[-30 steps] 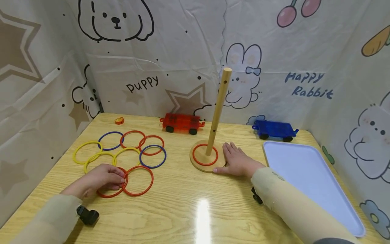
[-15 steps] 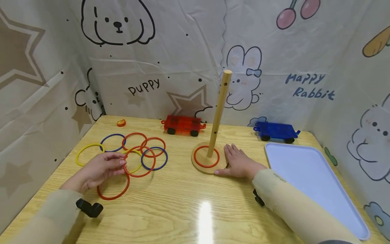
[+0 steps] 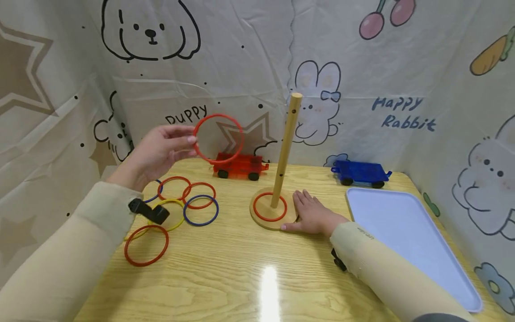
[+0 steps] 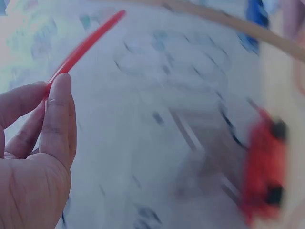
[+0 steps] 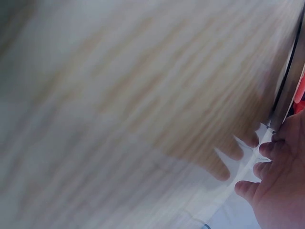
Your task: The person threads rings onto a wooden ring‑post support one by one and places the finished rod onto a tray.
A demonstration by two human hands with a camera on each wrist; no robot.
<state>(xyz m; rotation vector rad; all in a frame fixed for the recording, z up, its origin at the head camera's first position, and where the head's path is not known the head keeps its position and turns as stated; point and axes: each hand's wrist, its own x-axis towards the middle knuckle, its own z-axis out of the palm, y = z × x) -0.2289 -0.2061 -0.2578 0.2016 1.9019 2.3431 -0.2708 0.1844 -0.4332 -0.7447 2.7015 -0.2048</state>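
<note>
My left hand (image 3: 162,150) pinches a red ring (image 3: 242,138) by its near side, raised above the table left of the post. In the left wrist view the thumb and fingers meet on the red ring (image 4: 86,46). A wooden post (image 3: 286,147) stands on a round wooden base (image 3: 260,216), and one red ring (image 3: 270,220) lies around its foot. My right hand (image 3: 311,213) rests on the base's right edge with fingers spread. In the right wrist view the right hand (image 5: 281,176) shows at the lower right.
Several red, yellow and blue rings lie at left, among them a red ring (image 3: 146,264) and a blue ring (image 3: 201,224), some hidden behind the left arm. Behind stand a red toy wagon (image 3: 240,166) and a blue toy wagon (image 3: 360,172). A pale tray (image 3: 414,241) lies at right.
My left hand has lifted the red ring off the pile, up and to the right toward the post. The right hand has stayed on the base.
</note>
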